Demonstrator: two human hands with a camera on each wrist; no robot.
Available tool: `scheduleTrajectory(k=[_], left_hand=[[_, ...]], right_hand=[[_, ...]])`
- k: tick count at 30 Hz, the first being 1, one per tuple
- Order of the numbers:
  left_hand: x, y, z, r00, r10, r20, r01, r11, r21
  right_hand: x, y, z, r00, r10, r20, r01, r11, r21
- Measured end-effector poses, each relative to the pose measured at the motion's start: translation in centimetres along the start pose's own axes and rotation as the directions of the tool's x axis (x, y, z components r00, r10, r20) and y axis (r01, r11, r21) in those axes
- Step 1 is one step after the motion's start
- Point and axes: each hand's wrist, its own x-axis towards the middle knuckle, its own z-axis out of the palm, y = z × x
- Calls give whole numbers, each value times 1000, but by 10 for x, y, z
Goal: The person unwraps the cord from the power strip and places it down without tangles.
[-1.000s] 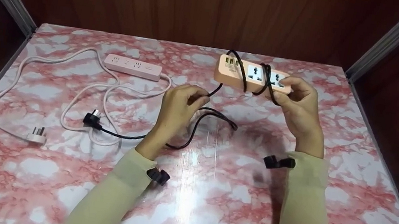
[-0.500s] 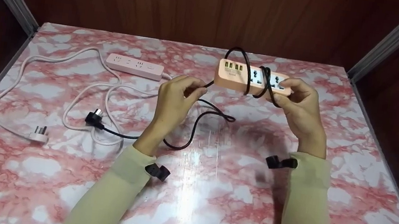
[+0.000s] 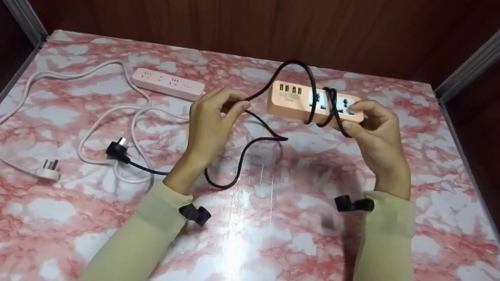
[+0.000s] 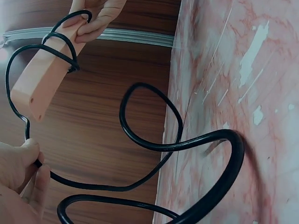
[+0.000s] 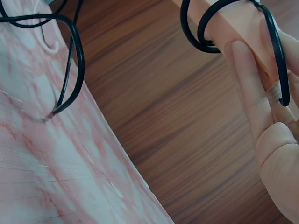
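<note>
My right hand [image 3: 381,138] grips the right end of an orange power strip [image 3: 291,103], raised above the table with its sockets and USB ports facing me. Several turns of black cord [image 3: 314,101] wrap loosely round the strip, as the left wrist view also shows on its orange body [image 4: 49,77]. Between thumb and fingers, my left hand [image 3: 213,122] pinches the cord to the left of the strip. From there the slack runs down in a bend onto the table. The cord's black plug [image 3: 118,149] lies at the left, prongs up.
A pink power strip [image 3: 166,84] lies at the back left of the marbled table [image 3: 289,275]. Its white cord [image 3: 25,92] spreads in loose loops under the black plug, ending in a white plug [image 3: 49,170]. Dark wooden panels [image 3: 250,6] enclose the back and sides.
My left hand has moved left and slightly up with the pinched cord, and the loop over the strip's left end has widened. The orange strip has dipped slightly in my right hand.
</note>
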Motion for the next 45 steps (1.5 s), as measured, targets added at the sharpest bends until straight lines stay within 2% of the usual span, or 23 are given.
scheduleTrajectory(k=[3,9,14,18,24,27,30,36,40,45], left_hand=[[0,1,0,1000,27,-16,-27,1000,-10],[2,5,-2,989,136,-52,-136,991,-12],[4,5,-5,981,190,-38,-192,981,-29],[6,3,-9,975,224,-2,-224,974,-23],[8,-1,-15,967,235,99,-236,972,-1],[8,-3,-17,958,247,147,-250,968,-2],[9,-4,-20,938,283,201,-286,958,-13],[11,-8,-27,880,339,331,-351,936,-24],[11,-11,-32,849,319,422,-356,934,10],[11,-15,-39,810,253,529,-355,929,100]], right_hand=[[1,0,0,1000,6,-11,-6,1000,-5],[2,1,-2,998,6,-58,-8,999,-46],[3,3,0,995,-7,-96,-3,995,-103],[4,5,1,991,-8,-137,-9,993,-121],[6,5,2,987,8,-158,-24,995,-96],[7,6,3,985,-6,-170,-12,995,-101],[8,7,4,981,-37,-191,16,994,-111],[7,8,3,976,-70,-205,60,997,-54],[8,8,4,978,-75,-195,70,997,-35],[8,7,6,983,-77,-165,77,997,-8]])
